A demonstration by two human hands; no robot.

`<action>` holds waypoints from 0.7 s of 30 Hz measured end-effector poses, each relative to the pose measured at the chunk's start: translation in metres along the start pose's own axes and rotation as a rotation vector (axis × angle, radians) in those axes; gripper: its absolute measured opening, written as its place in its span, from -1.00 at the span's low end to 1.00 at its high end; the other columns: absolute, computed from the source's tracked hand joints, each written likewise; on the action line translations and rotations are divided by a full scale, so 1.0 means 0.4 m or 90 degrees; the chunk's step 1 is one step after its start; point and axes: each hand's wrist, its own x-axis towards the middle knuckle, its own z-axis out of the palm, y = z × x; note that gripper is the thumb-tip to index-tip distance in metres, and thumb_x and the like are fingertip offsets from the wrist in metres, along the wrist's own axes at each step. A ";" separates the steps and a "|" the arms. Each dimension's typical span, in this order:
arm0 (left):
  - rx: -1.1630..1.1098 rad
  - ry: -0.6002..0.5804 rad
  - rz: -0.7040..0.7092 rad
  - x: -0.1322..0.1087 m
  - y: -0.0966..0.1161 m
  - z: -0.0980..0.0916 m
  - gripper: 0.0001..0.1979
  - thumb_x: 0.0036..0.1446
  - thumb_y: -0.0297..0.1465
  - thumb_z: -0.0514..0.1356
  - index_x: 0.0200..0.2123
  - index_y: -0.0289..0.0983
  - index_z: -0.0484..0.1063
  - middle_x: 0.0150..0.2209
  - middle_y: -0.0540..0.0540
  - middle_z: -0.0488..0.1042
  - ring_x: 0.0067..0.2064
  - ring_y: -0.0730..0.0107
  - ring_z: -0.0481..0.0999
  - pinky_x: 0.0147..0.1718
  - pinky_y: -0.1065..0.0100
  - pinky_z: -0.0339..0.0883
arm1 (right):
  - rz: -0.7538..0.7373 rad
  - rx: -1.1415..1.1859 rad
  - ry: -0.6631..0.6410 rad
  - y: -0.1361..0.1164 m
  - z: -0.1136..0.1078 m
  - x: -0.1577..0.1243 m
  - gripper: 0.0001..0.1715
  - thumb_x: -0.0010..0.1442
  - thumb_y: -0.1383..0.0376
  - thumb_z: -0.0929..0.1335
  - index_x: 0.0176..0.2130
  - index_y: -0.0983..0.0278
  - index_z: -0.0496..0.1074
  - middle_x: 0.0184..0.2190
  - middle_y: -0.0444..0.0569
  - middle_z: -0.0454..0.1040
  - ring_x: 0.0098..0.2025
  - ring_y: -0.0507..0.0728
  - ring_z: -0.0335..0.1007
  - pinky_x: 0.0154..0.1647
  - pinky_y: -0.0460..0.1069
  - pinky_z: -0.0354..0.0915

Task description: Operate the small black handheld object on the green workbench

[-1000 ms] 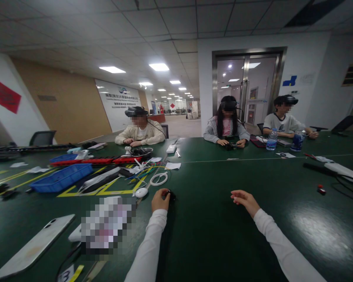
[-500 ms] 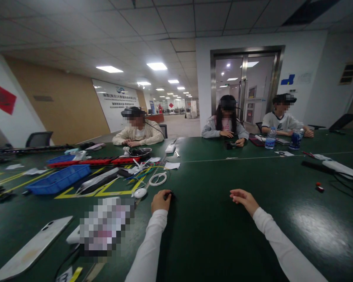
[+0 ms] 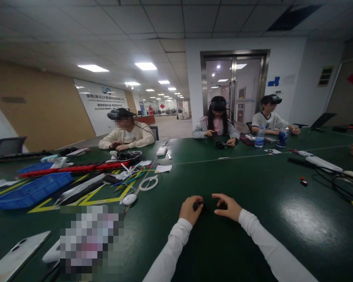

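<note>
My left hand (image 3: 190,210) is closed around a small black object (image 3: 199,205), just above or on the green table (image 3: 229,250). The object is dark and mostly covered by my fingers, so its kind does not show. Close by on the right, my right hand (image 3: 228,206) has its thumb and fingers apart, with nothing between them. Its fingertips point toward the black object, and a short gap separates the two hands.
To the left lie a blue tray (image 3: 32,190), a coiled white cable (image 3: 148,183), a round white disc (image 3: 129,199) and a white phone (image 3: 19,254). A small red-and-white item (image 3: 303,181) and black cables (image 3: 338,182) lie right. Several people sit opposite, near a water bottle (image 3: 259,138).
My left hand has moved right with the black object, and my right hand has come left, so they are now close together. The view has turned slightly right.
</note>
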 end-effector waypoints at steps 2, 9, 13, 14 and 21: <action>-0.036 -0.020 0.027 -0.006 0.032 0.017 -0.73 -0.08 -0.45 0.15 -0.23 -0.20 0.41 -0.28 -0.06 0.48 -0.22 0.33 0.42 -0.16 0.23 0.29 | -0.017 -0.040 -0.009 -0.006 0.009 0.000 -0.17 -0.15 0.16 0.45 0.10 0.10 0.18 -0.18 -0.06 0.42 -0.14 0.17 0.32 0.00 0.16 0.13; -0.072 -0.052 0.029 -0.017 0.076 0.025 -0.71 -0.12 -0.48 0.17 -0.24 -0.17 0.42 -0.30 -0.04 0.48 -0.23 0.32 0.42 -0.16 0.21 0.30 | -0.037 -0.075 -0.059 -0.004 0.017 0.003 -0.11 -0.24 0.13 0.48 0.08 0.10 0.22 -0.19 -0.06 0.41 -0.09 0.23 0.29 0.00 0.16 0.11; -0.105 -0.062 0.032 -0.018 0.084 0.016 -0.69 -0.12 -0.48 0.17 -0.22 -0.18 0.41 -0.32 -0.03 0.48 -0.24 0.35 0.44 -0.17 0.24 0.31 | -0.032 -0.076 -0.046 -0.012 0.010 -0.006 -0.21 -0.25 0.11 0.49 0.01 0.09 0.30 -0.23 -0.07 0.41 -0.11 0.23 0.28 -0.04 0.15 0.15; -0.120 -0.063 0.030 -0.018 0.086 0.013 -0.70 -0.12 -0.48 0.17 -0.22 -0.18 0.41 -0.32 -0.03 0.48 -0.24 0.36 0.44 -0.16 0.26 0.31 | -0.027 -0.073 -0.044 -0.014 0.009 -0.007 -0.20 -0.26 0.11 0.49 0.01 0.09 0.30 -0.24 -0.07 0.41 -0.12 0.23 0.29 -0.04 0.15 0.15; -0.210 -0.011 -0.044 -0.013 0.074 -0.007 -0.74 -0.09 -0.45 0.17 -0.24 -0.25 0.39 -0.33 -0.05 0.50 -0.25 0.40 0.47 -0.16 0.30 0.31 | -0.036 -0.036 -0.062 -0.016 0.012 -0.005 -0.22 -0.22 0.14 0.47 0.03 0.12 0.27 -0.17 -0.08 0.43 -0.18 0.16 0.31 -0.04 0.12 0.15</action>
